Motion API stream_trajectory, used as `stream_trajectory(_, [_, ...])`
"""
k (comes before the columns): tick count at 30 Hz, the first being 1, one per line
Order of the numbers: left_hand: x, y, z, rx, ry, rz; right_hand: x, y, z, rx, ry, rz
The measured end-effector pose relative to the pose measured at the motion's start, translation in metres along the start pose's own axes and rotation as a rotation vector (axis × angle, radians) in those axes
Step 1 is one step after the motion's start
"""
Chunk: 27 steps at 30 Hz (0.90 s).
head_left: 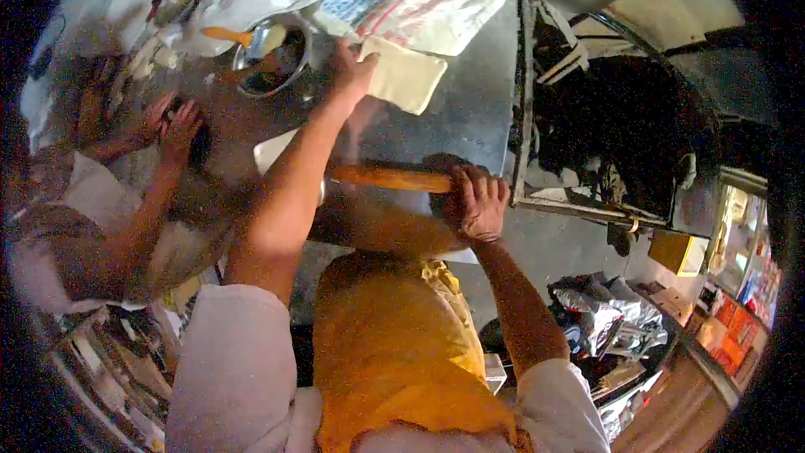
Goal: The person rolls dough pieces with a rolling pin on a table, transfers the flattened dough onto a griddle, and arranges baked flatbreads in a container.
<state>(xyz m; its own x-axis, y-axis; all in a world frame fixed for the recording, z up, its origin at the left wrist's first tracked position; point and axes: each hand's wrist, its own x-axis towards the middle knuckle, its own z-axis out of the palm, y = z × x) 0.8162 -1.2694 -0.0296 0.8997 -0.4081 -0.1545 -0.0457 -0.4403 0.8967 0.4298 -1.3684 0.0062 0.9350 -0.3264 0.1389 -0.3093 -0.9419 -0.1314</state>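
My left hand [355, 72] reaches to the far side of the metal worktable [482, 92]. Its fingers are closed on the left edge of a pale, flat, squarish sheet of dough [407, 75]. Nearer to me, my right hand [480, 203] is wrapped round the right end of a wooden rolling pin [390, 177], which lies crosswise over the table. The pin's left end is hidden behind my left forearm. Another pale flat piece of dough [270, 151] shows just left of that forearm, partly covered by it.
A metal bowl [303, 67] with an orange-handled brush [228, 35] across it stands at the back left. White plastic sacks [453, 13] lie along the far edge. On the left, a co-worker's hands [178, 124] are over the table. A dark, framed opening [616, 117] is on the right.
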Motion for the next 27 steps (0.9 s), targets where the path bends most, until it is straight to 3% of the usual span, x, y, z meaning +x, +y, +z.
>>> stream_trajectory(2, [-0.019,0.068,-0.013,0.063,-0.183,-0.194,0.000,-0.002,0.000,0.114,-0.067,0.011])
stream_trajectory(4, [-0.007,0.049,-0.006,0.245,-0.202,-0.156,-0.005,0.000,0.010,0.046,-0.035,0.014])
stream_trajectory(6, [-0.027,0.062,-0.008,0.444,-0.181,0.424,0.007,-0.005,0.000,0.069,-0.023,0.009])
stream_trajectory(8, [-0.040,0.089,-0.006,0.279,-0.256,0.459,0.013,-0.008,-0.003,0.091,0.004,0.025])
stream_trajectory(10, [-0.042,0.110,-0.005,-0.023,-0.320,0.321,0.018,-0.010,-0.003,0.202,0.032,0.019])
stream_trajectory(11, [-0.045,0.140,-0.008,-0.202,-0.384,0.122,0.020,-0.011,-0.007,0.185,0.017,0.024])
stream_trajectory(12, [-0.041,0.157,-0.010,-0.154,-0.329,0.236,0.019,-0.010,-0.003,0.184,0.024,0.021])
stream_trajectory(14, [-0.036,0.182,-0.005,-0.492,-0.321,0.050,0.010,-0.010,0.007,0.147,0.004,0.036])
stream_trajectory(15, [-0.024,0.176,-0.006,-0.432,-0.309,0.050,0.009,-0.010,0.008,0.144,0.005,0.031])
stream_trajectory(16, [-0.014,0.170,0.000,-0.586,-0.321,0.007,0.007,-0.010,0.008,0.124,-0.016,0.037])
stream_trajectory(17, [-0.008,0.165,0.000,-0.286,-0.257,0.012,0.005,-0.010,0.010,0.105,-0.040,0.042])
stream_trajectory(19, [0.008,0.129,0.005,-0.113,-0.176,-0.030,0.003,-0.008,0.008,0.120,-0.029,0.040])
stream_trajectory(21, [-0.017,0.098,0.000,-0.233,-0.131,-0.031,-0.002,-0.003,0.007,0.149,-0.019,0.031])
stream_trajectory(24, [-0.060,0.034,-0.059,-0.123,-0.358,0.076,-0.009,0.005,0.012,0.163,0.010,0.005])
stream_trajectory(27, [-0.107,0.005,-0.143,0.061,-0.233,0.205,-0.005,0.006,-0.002,0.204,0.040,-0.009])
